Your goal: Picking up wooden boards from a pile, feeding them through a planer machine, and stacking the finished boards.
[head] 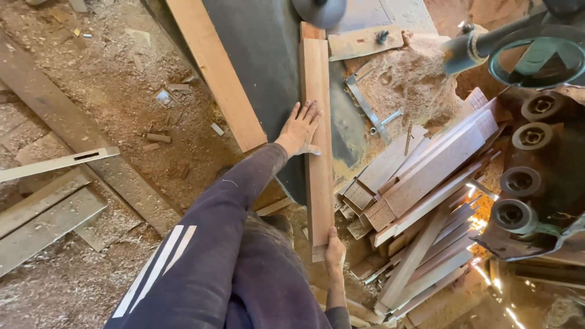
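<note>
Sawdust floor; left hand (pixel 298 129) flat, fingers spread on plank (pixel 318 146); right hand (pixel 334 248) grips plank's near end.

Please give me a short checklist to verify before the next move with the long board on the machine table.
1. Left hand lies flat on the board: ok.
2. Right hand grips the near end of the board: ok.
3. Board lies flat on the dark machine table: ok.
4. Path ahead of the board is free: cannot tell, the far end is partly hidden.
5. Sawdust heap is off the board: ok.
6. Stacked boards at the right are apart from the board: ok.
</note>
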